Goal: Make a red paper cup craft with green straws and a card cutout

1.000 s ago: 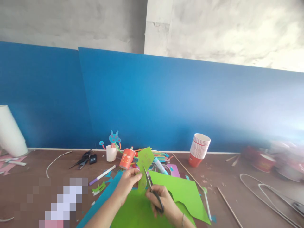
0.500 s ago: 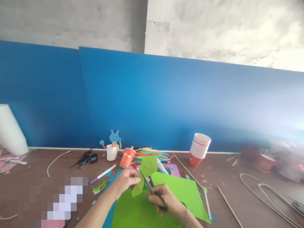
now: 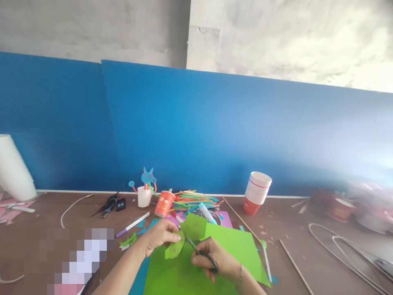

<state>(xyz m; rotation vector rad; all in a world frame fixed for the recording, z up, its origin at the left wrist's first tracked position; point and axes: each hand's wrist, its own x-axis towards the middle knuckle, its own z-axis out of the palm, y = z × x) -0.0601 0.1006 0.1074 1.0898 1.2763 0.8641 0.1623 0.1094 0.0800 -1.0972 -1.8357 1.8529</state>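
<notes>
My left hand (image 3: 162,237) pinches a small piece of green paper (image 3: 174,250) with a circle drawn on it. Black-handled scissors (image 3: 206,259) are in my right hand (image 3: 211,259), their blades pointing up and left at that paper's edge. Just beyond the blades is another green paper part (image 3: 195,225) with faint drawn marks; whether it still joins the held piece I cannot tell. Under both hands lie green sheets (image 3: 236,246), with blue paper (image 3: 139,278) showing at their left.
Beyond my hands are a red cup (image 3: 165,203), a white cup (image 3: 144,197) with a blue paper figure, coloured sticks (image 3: 196,198) and a glue stick (image 3: 208,214). A cup stack (image 3: 258,190) stands right; a purple-capped marker (image 3: 133,225) and keys (image 3: 107,209) lie left.
The farther green part has dropped lower and nearer to me. The piece in my left hand has shifted slightly left and down, while the scissors stay in about the same place.
</notes>
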